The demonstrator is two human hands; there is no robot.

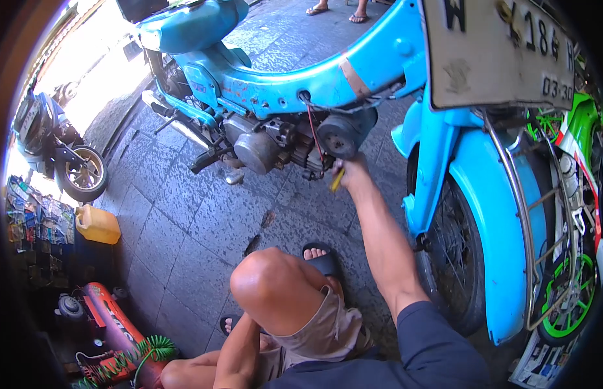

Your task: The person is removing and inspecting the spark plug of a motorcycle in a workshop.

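While the right hand (350, 174) is gripping a yellow-handled tool (337, 181) under the blue moped's (275, 84) round black housing (338, 135), that housing is hiding the tool's far end. The bent knee (261, 279) is hiding the left hand, so whether it is open or closed I cannot tell. The moped's front wheel (453, 259) is standing just right of the reaching arm. Beyond the moped, sandalled feet (358, 17) are showing; past its front, a green-wheeled motorcycle (567, 301) is standing. Left of the moped, a scooter (39, 126), a yellow jerrycan (98, 224) and an orange-red tank (116, 314) with a green coiled hose (157, 348) are occupying the paving (165, 240).
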